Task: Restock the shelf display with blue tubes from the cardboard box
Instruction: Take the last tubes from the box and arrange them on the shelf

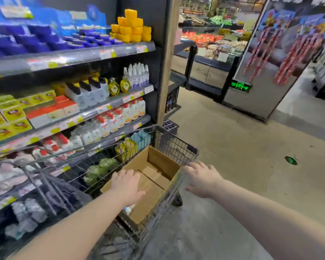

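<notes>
- Shelf display (109,53) fills the left side. The blue stock (32,38) sits on the top tier at the far left, so my guess is that's where the tubes go. It's way too blurry to tell whether those are tubes, tubs or packs.
- Wire cart (176,145) is parked right against the lower shelves, probably so the reach from box to shelf stays short. Through the mesh you can see green and yellow packs, but they're on the shelf behind it, not in the cart.
- Left hand (127,184) is flat and palm down over the near half of the box with the fingers spread. It's holding nothing I can see, and it looks like it's going in for a grab.
- Cardboard box (154,196) sits in the cart basket with its top open, and the far half shows bare cardboard bottom. So it's nearly empty, I reckon.
- One pale blue-white thing (129,210) peeks out in the near corner, just under the left wrist. It could be a tube, but the arm hides most of it.
- Right hand (203,178) has its fingers loose and spread wide, with nothing in it, by the cart's right rim. It's maybe steadying the cart. I can't tell if it actually touches.
</notes>
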Motion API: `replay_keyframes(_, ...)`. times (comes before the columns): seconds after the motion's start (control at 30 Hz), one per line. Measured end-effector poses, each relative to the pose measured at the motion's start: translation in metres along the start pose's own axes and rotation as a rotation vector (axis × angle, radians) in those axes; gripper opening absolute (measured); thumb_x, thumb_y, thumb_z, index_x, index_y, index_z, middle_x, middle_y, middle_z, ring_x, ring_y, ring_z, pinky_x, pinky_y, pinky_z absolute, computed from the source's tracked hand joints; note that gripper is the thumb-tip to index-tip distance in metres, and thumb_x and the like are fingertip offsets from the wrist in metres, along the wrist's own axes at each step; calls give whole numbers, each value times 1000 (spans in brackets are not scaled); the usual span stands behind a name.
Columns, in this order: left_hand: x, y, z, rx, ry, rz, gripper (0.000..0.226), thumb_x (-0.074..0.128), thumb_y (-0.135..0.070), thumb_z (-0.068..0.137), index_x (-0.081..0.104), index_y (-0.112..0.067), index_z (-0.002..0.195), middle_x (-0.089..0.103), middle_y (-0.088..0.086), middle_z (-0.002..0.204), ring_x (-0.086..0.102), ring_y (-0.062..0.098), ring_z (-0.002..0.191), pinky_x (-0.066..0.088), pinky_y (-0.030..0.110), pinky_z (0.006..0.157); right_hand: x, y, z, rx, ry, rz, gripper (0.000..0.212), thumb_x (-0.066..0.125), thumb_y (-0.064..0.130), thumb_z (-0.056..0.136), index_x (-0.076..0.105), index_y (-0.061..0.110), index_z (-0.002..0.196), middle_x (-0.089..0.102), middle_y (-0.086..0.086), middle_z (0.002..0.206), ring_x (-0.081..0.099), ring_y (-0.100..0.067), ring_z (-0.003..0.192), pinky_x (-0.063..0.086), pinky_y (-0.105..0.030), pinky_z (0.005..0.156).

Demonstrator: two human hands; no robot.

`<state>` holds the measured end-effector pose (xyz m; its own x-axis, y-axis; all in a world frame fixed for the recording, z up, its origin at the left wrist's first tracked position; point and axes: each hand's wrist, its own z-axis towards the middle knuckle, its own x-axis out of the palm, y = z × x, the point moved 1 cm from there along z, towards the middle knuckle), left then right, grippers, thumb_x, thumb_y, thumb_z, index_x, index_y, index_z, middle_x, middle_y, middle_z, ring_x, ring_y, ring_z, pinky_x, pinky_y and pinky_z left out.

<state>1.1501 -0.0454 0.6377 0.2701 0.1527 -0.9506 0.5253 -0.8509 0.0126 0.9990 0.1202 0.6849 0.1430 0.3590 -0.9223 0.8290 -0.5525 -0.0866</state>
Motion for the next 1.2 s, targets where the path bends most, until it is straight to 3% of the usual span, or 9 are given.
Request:
replay_keyframes(0.23,15,41,77,-96,53,-73,66,44,-61,86,36,-19,137,39,4,141,33,27,133,29,44,109,-13,12,119,-116,56,-51,67,51,50,89,27,25,145,31,-2,151,23,-29,142,21,-51,114)
replay_keyframes(0.47,56,88,99,-300,164,-179,61,48,-58,85,40,-20,132,43,3,136,36,25,130,34,41,103,8,49,213,-287,221,-114,66,49,47,91,25,21,146,25,-5,155,15,-29,145,17,-51,116)
replay_keyframes(0.57,74,98,108,-403,212,-275,54,48,-52,87,43,-18,129,45,4,134,38,25,128,35,40,102,28,67,251,-379,269,-159,65,48,49,90,27,22,145,29,-6,152,23,-30,142,23,-51,114)
replay_keyframes(0.93,157,68,179,-615,389,-506,43,52,-39,89,44,-15,124,48,6,127,45,26,123,41,39,96,126,103,363,-634,477,-212,58,52,40,92,33,19,142,38,-9,145,35,-32,134,33,-47,106)
replay_keyframes(1.2,260,50,224,-788,384,-772,63,55,-40,89,27,-18,141,32,2,144,37,26,130,38,39,104,211,136,418,-606,582,-20,51,52,35,92,39,14,137,48,-11,137,49,-33,123,43,-42,100)
